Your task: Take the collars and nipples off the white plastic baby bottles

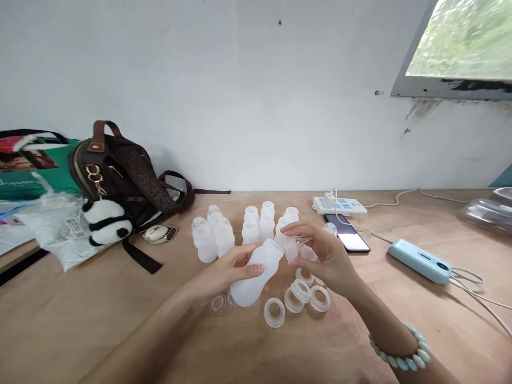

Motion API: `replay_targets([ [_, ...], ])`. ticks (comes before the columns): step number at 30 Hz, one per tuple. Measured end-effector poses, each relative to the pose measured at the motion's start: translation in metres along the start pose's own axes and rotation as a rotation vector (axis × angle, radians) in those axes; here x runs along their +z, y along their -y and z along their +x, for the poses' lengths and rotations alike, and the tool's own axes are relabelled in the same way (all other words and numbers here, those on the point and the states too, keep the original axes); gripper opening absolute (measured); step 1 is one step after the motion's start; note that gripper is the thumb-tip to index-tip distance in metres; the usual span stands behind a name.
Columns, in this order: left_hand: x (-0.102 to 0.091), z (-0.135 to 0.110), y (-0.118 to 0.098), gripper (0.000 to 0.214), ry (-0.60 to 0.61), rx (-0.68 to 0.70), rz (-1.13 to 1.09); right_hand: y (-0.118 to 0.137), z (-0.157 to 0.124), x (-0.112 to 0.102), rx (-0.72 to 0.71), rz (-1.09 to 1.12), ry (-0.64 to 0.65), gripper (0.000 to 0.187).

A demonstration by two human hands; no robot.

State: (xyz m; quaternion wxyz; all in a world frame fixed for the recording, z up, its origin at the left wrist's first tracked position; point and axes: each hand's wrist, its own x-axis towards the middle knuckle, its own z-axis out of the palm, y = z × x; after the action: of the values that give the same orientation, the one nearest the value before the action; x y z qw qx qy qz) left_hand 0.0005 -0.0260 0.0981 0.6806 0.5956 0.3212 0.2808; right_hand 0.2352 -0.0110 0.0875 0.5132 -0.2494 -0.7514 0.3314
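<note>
My left hand [236,269] is wrapped round a frosted white baby bottle [256,277], tilted with its mouth up to the right. Between the thumb and fingers of my right hand [322,256] is a clear nipple in a collar ring [292,247], right at the bottle's mouth; whether they touch I cannot tell. Several loose clear rings [274,312] lie on the table below my right hand. Small clear discs [217,303] rest near my left wrist. Behind my hands stand several open frosted bottles [266,221], and to their left a few capped bottles [204,240].
A dark backpack [120,176] with a panda charm [107,221] stands at the left, beside plastic bags [56,226]. A mouse [158,233] lies near it. On the right are a power strip [348,206], a phone [352,237], a light blue device [418,260] and cables.
</note>
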Motion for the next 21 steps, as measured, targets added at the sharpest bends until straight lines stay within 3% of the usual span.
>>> replay_targets([
  [3,-0.001,-0.006,0.006,0.059,-0.035,-0.038,-0.03,0.005,-0.003,0.005,-0.054,-0.072,0.074,0.033],
  [8,-0.003,-0.015,0.003,0.045,0.003,-0.138,-0.132,0.006,-0.006,0.011,-0.111,-0.088,0.148,0.032],
  [14,-0.002,-0.015,0.001,0.055,0.026,-0.342,-0.286,0.008,-0.007,0.013,-0.139,-0.031,0.148,0.035],
  [18,-0.001,-0.012,0.003,0.061,0.052,-0.3,-0.211,0.011,-0.007,0.009,-0.085,-0.029,0.147,0.031],
  [21,0.003,-0.014,0.004,0.048,-0.104,-0.114,0.054,0.008,-0.008,0.012,0.058,-0.11,0.107,0.033],
])
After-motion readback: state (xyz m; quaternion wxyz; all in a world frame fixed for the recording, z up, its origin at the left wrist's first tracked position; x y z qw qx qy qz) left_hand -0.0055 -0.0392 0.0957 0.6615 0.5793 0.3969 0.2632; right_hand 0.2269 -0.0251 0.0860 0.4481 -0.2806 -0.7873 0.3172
